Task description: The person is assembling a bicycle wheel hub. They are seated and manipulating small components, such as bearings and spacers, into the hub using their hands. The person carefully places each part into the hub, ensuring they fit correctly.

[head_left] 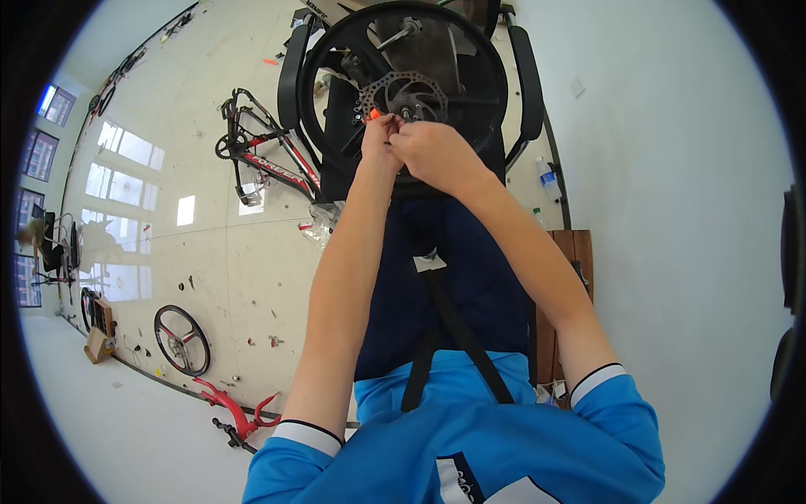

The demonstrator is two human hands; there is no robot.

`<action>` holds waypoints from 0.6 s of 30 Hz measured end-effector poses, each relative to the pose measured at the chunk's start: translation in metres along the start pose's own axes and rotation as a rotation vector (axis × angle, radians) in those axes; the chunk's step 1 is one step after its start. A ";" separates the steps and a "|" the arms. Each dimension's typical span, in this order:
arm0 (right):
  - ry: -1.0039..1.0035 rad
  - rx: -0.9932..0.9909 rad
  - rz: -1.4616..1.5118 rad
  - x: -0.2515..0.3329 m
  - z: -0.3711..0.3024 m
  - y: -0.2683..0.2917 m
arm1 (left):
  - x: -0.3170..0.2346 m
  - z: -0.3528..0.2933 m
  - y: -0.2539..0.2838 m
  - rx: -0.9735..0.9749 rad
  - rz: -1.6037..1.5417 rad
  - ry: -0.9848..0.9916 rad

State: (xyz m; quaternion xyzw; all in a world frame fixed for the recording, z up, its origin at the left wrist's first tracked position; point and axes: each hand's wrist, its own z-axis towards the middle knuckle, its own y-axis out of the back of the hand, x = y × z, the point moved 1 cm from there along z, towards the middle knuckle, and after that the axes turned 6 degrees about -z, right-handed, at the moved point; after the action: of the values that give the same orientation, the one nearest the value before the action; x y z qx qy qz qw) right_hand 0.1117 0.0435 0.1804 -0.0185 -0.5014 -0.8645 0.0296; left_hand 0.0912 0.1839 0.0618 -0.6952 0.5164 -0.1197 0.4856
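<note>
A black bicycle wheel (304,94) lies flat across a black armchair in front of me. At its hub is a metal brake disc (430,81) with a perforated rim. My left hand (381,144) and my right hand (438,156) meet at the near edge of this disc, fingertips almost touching. A small bright orange piece (375,113) sticks up from the pinched fingers of my left hand; its kind is not clear. My right hand is closed, with its fingers bent inward beside the left. Whatever lies between its fingertips is hidden.
Left of the chair a black and red bicycle frame (277,160) rests on the pale floor. Farther off lie a spoked wheel (182,340) and a red frame part (238,412). A bottle (549,181) stands by the right wall. Chair armrests (526,84) flank the wheel.
</note>
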 end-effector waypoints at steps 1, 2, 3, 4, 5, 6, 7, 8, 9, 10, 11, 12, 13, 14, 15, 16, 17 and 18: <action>-0.016 -0.018 0.022 -0.003 0.003 0.001 | 0.000 0.001 0.000 0.010 -0.015 0.015; -0.017 -0.079 0.051 -0.006 0.004 -0.001 | 0.000 0.003 0.000 0.019 -0.029 0.030; -0.047 -0.129 0.055 -0.005 0.002 -0.001 | 0.000 0.004 0.001 0.028 -0.044 0.045; -0.080 -0.179 0.057 -0.004 0.001 0.000 | -0.001 0.003 0.001 0.022 -0.041 0.076; -0.113 -0.230 0.059 -0.003 0.000 0.000 | -0.002 0.001 0.001 0.029 -0.048 0.065; -0.143 -0.258 0.070 0.000 -0.003 -0.003 | -0.002 0.000 0.002 0.035 -0.055 0.053; -0.172 -0.305 0.089 0.004 -0.007 -0.007 | -0.001 -0.002 0.002 0.040 -0.061 0.040; -0.203 -0.353 0.103 0.005 -0.011 -0.012 | 0.000 -0.011 -0.005 0.021 -0.068 0.023; -0.234 -0.401 0.116 0.007 -0.014 -0.016 | 0.001 -0.020 -0.010 0.011 -0.062 0.035; -0.293 -0.437 0.128 0.011 -0.014 -0.018 | -0.001 -0.036 -0.018 0.001 -0.055 0.041; -0.349 -0.482 0.178 0.015 -0.014 -0.020 | -0.003 -0.043 -0.022 -0.009 -0.048 0.048; -0.405 -0.527 0.229 0.019 -0.014 -0.021 | -0.002 -0.040 -0.020 -0.016 -0.034 0.066; -0.455 -0.573 0.289 0.026 -0.011 -0.022 | -0.008 -0.035 -0.016 -0.027 -0.021 0.074; -0.551 -0.561 0.364 0.031 -0.010 -0.024 | -0.009 -0.027 -0.008 -0.037 -0.008 0.093; -0.676 -0.548 0.520 0.037 -0.009 -0.026 | -0.015 -0.018 0.002 0.016 0.033 0.142; -0.803 -0.537 0.672 0.042 -0.007 -0.026 | -0.022 -0.018 0.002 0.073 0.078 0.196; -0.928 -0.523 0.825 0.044 -0.006 -0.028 | -0.024 -0.019 0.001 0.130 0.123 0.250; -0.971 -0.578 1.185 0.034 -0.009 -0.051 | -0.024 -0.021 0.003 0.219 0.128 0.315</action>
State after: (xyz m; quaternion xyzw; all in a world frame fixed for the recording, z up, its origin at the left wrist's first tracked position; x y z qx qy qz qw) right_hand 0.0738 0.0601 0.1340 -0.6596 -0.1226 -0.6962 0.2553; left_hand 0.0650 0.1924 0.0784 -0.5765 0.6130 -0.2512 0.4783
